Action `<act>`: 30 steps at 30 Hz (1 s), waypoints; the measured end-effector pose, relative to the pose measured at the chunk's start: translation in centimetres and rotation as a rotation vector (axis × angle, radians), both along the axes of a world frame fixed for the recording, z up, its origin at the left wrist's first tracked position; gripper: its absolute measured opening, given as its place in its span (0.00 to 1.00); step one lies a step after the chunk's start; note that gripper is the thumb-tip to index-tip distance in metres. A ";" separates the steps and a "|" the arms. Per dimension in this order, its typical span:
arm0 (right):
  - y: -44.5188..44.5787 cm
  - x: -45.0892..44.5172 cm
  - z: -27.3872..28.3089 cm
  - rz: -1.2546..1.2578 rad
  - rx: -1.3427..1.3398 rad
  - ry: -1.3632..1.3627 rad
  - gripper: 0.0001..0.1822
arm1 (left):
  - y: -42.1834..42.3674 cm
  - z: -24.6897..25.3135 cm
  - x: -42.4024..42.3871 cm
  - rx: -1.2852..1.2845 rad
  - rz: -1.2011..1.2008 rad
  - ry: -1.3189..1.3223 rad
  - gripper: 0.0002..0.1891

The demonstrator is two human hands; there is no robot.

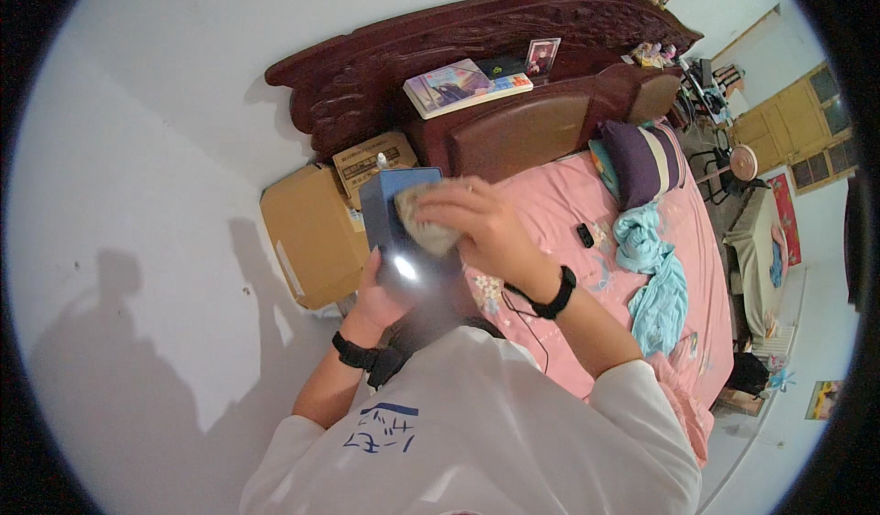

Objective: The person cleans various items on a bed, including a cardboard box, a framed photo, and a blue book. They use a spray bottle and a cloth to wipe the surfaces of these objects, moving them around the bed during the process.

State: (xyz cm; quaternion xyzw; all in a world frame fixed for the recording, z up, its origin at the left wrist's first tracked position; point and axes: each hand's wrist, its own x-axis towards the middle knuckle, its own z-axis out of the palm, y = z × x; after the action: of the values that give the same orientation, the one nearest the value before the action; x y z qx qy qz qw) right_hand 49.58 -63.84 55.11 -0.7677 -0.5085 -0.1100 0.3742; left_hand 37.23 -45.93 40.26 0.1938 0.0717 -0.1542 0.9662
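In front of my chest I hold a dark blue, box-like object (383, 227), its glossy face catching a bright spot of light. My left hand (380, 302) grips it low on the side nearest me, and a dark strap is around that wrist. My right hand (491, 223), slightly blurred, presses a crumpled beige cloth (432, 234) against the object's upper right part. The cloth and fingers hide some of that surface. Just behind its far edge shows the white top of a small bottle (382, 160); the rest is hidden.
Cardboard boxes (313, 233) stand at the wall. Books (454, 89) and a framed picture (542, 56) sit on the carved wooden headboard (385, 54). The pink bed (543, 199) holds a purple pillow (639, 164), a light blue cloth (660, 295), a small black device (585, 235) and a cable (529, 314).
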 end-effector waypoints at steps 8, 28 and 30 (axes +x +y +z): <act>-3.7 -4.9 0.2 0.139 -0.141 0.276 0.25 | 0.6 1.5 1.0 0.010 0.025 -0.013 0.45; -5.3 -4.9 -3.8 -0.131 0.121 0.589 0.26 | 1.4 2.0 0.9 0.391 0.249 0.046 0.32; -5.1 -4.5 -4.5 -0.322 0.309 0.761 0.27 | 1.1 2.1 0.8 0.596 0.245 0.011 0.34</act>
State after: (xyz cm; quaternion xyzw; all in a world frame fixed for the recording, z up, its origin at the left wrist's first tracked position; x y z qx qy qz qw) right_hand 45.05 -68.93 50.64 -0.7581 -0.1859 0.0490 0.6232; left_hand 38.06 -44.80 42.36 0.4573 0.1419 -0.0100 0.8779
